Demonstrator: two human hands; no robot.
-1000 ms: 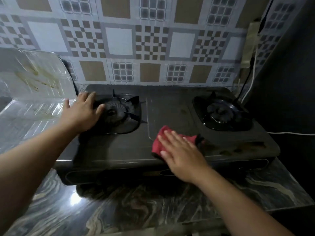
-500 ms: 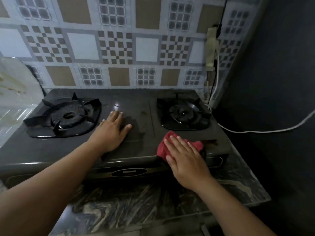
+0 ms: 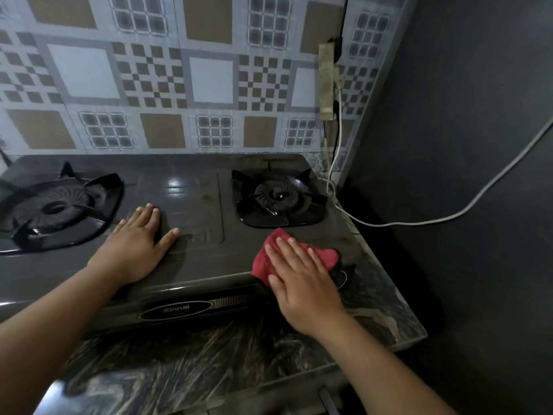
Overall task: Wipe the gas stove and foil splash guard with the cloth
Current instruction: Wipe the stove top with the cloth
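Head view: right hand (image 3: 302,283) lies flat, fingers spread, pressing the red cloth (image 3: 270,253) on the gas stove's (image 3: 191,205) near right corner; left hand (image 3: 136,244) rests open-palmed mid-stove.

flat on the gas stove (image 3: 191,205), left hand (image 3: 136,244) spread palm down, fingers together, thumb out, between the left burner (image 3: 54,209) and the stove's middle groove. right hand (image 3: 302,283) pressing the red cloth (image 3: 269,256) onto the stove's front right corner, just in front of the right burner (image 3: 279,197), cloth bunched under the fingers and poking out on either side. rinnai badge (image 3: 176,309) on the stove's front panel, below and between the two hands. marbled countertop (image 3: 386,313) under the stove. patterned tiles (image 3: 209,79) behind it, white cable (image 3: 419,223) trailing off past the stove's right edge.
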